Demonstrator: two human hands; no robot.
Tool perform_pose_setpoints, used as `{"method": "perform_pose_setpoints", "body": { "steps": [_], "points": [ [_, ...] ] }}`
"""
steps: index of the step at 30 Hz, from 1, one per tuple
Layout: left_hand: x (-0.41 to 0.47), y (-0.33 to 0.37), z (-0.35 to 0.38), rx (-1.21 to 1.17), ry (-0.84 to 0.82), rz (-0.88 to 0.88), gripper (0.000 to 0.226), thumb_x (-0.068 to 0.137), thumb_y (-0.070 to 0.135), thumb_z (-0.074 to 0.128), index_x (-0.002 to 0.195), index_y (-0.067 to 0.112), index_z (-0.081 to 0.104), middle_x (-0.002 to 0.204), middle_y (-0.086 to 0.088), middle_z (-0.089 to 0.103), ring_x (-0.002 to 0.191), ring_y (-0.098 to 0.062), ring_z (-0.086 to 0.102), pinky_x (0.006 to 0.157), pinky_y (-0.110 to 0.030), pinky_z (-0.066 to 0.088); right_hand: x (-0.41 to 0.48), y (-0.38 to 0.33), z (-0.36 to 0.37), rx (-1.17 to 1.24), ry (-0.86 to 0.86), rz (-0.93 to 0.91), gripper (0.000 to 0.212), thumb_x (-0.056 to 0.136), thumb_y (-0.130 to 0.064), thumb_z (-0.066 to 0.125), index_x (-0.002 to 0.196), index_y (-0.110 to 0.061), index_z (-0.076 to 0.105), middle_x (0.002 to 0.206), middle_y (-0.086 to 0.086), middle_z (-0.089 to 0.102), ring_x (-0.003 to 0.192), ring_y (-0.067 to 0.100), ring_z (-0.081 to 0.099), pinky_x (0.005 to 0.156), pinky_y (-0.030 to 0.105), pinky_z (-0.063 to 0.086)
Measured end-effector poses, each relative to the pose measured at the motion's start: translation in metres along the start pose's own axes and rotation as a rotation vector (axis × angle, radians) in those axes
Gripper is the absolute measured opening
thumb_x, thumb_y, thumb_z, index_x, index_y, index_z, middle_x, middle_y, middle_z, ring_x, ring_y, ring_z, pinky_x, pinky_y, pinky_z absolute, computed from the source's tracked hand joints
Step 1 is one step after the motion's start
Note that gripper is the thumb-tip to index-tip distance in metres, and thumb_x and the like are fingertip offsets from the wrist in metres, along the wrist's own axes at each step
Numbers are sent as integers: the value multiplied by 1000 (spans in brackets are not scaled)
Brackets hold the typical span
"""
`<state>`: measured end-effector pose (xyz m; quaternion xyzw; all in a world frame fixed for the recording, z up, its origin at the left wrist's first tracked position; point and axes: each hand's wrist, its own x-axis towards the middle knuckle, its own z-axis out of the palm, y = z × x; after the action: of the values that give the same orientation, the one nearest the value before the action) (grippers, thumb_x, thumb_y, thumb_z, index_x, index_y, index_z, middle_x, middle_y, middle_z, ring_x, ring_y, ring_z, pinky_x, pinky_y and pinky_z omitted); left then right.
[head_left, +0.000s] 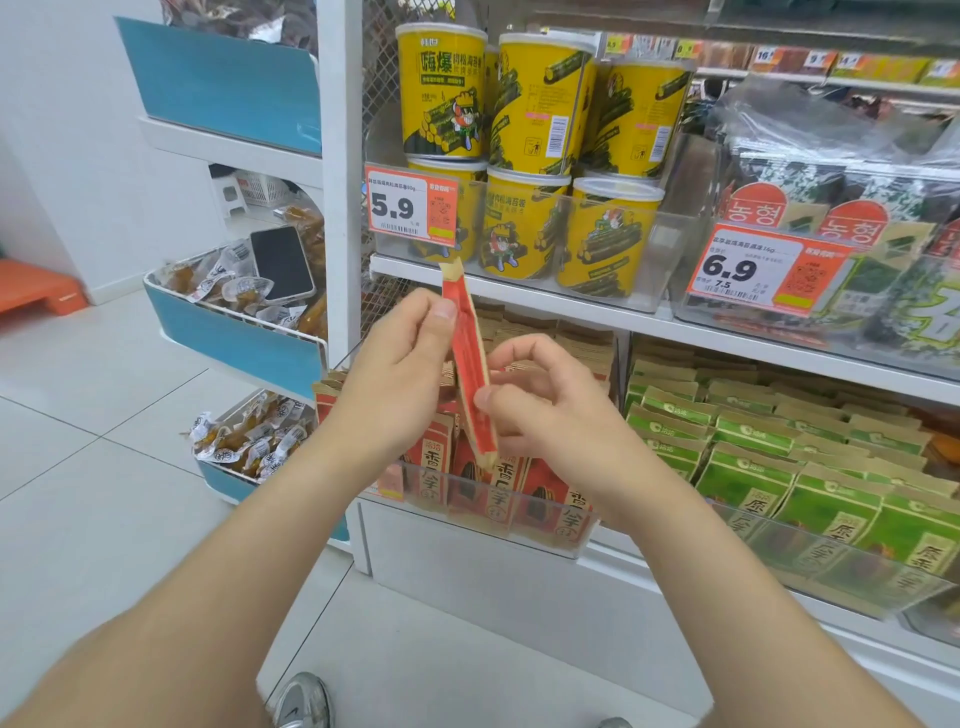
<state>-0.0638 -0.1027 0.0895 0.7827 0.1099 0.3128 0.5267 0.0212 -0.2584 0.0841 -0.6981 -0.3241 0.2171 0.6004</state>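
Observation:
A flat red and brown paper snack packet (467, 343) stands edge-on in front of the shelf, held by both hands. My left hand (389, 379) pinches its upper part between thumb and fingers. My right hand (545, 400) pinches its lower middle from the right side. Just below the packet, a clear shelf tray (540, 535) holds several more red packets (498, 488) of the same kind, standing in rows.
Green packets (779, 467) fill the tray to the right. Yellow snack tubs (524, 156) and seaweed packs (841, 208) stand on the shelf above, behind price tags (410, 205). Left, blue-fronted bins (234, 332) hold wrapped snacks and a black phone (282, 264). White tiled floor lies below.

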Motion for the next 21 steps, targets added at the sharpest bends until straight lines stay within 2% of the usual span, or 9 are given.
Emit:
{"method": "perform_pose_setpoints", "body": {
  "steps": [2,5,7,10,12,14,17,21],
  "points": [
    [2,1,-1,-102,33,-49,39,116,38,45,107,3,60,99,-24,68,81,-21,71,80,-58,64,-2,-2,0,-7,6,-11,24,93,-25,83,110,-20,65,112,6,77,92,33,80,90,58,64],
    [-1,8,-2,-216,-32,-69,33,110,33,59,98,3,61,89,-7,75,85,-12,75,83,-42,67,-1,-4,1,-10,134,-107,24,100,-31,76,102,-10,65,97,9,80,80,30,78,84,56,65],
    [-3,8,-2,-198,-86,-68,29,105,31,68,89,7,66,99,3,79,92,-14,77,87,-44,67,0,-3,2,-52,214,-188,29,103,-37,71,96,-10,65,87,8,79,74,32,74,77,54,64],
    [-5,5,-4,-105,-151,-36,24,98,29,78,82,12,75,111,3,81,110,-17,77,98,-55,62,2,2,2,-167,250,-290,33,104,-49,61,88,-21,68,79,11,74,76,44,68,73,63,58],
    [-7,6,-5,-46,-200,3,19,95,23,81,78,16,80,111,8,82,127,-2,67,111,-51,53,3,5,2,-190,261,-317,34,108,-46,57,88,-20,67,80,15,72,77,45,67,72,62,56],
    [-8,7,-6,-33,-218,16,20,95,16,79,76,15,82,107,9,83,133,8,59,116,-44,50,4,7,2,-274,275,-333,34,112,-42,53,90,-20,66,79,13,72,76,37,66,71,56,53],
    [-7,7,-7,-48,-261,18,20,99,8,74,81,11,83,111,7,83,136,6,57,111,-43,55,5,10,1,-341,277,-330,35,114,-45,46,94,-23,64,81,2,73,79,26,69,75,54,56],
    [-5,5,-11,-97,-271,-14,18,102,6,71,89,7,83,132,5,76,134,-2,63,99,-46,63,8,13,0,-332,274,-310,39,112,-54,40,98,-27,64,88,-1,74,88,25,72,79,58,59]
  ]
}}
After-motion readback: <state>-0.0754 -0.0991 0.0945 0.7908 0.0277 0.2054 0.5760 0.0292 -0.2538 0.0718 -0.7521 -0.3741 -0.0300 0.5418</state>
